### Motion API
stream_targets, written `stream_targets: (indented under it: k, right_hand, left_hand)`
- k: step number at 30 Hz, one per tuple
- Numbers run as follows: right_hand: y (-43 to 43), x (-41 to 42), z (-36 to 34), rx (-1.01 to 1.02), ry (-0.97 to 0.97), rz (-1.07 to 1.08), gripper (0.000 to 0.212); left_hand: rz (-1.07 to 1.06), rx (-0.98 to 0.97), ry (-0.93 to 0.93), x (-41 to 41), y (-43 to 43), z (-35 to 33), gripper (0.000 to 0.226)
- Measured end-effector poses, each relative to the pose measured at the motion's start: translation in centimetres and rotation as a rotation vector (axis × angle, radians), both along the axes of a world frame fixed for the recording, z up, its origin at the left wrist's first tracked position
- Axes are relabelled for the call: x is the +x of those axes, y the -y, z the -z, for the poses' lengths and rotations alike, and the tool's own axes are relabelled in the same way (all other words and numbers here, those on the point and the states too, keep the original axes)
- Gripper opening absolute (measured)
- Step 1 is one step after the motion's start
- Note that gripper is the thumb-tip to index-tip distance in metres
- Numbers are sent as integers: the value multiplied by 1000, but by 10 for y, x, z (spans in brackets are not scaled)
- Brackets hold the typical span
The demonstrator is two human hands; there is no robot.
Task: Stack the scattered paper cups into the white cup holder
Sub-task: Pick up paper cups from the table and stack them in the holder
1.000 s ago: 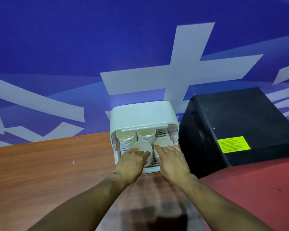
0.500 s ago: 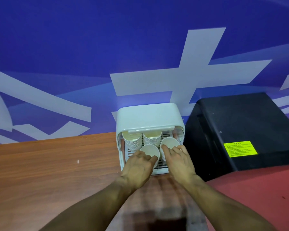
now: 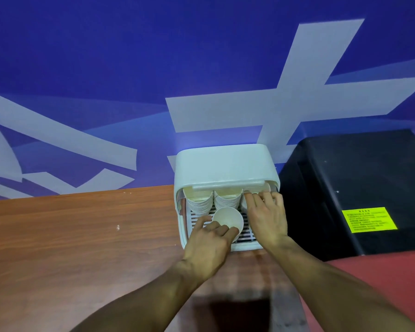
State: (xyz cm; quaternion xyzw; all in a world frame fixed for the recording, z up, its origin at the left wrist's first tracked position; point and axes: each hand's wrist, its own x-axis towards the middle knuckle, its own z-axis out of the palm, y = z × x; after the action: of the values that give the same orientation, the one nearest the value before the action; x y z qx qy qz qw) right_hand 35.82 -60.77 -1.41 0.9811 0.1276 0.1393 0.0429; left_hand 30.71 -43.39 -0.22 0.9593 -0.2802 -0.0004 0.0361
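Both hands in the white cup holder [image 3: 225,164], one loose cup in my left fingers.

On the wooden surface [image 3: 82,248], against the blue wall [image 3: 106,68], the holder carries two nested stacks at the back: the left stack [image 3: 198,204] and the middle stack [image 3: 227,200], mouths towards me. In front of them, over the slatted tray, my left hand [image 3: 206,245] curls its fingers round the near side of a single paper cup [image 3: 228,219]. My right hand [image 3: 267,219] reaches into the right rear corner, fingers spread and lightly bent; they cover whatever lies there, so I cannot tell if they grip anything. Just beside the holder stands a black box [image 3: 357,188] with a yellow label [image 3: 369,219], its print unreadable.
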Motion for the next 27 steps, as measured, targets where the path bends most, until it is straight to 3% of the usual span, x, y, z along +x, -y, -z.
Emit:
stream_targets:
  k: [5,17,27]
  right_hand:
    - [-5,16,12,-50,-65,64,49]
    - [-12,28,17,-68,-113,118,38]
    - [6,-18,-10,336,38,-42,52]
  left_hand:
    - [-6,-54,-8,3,1,2,33]
    - [-8,-108,3,3,-1,8,31]
    - [-1,-138,55,2,17,7,35]
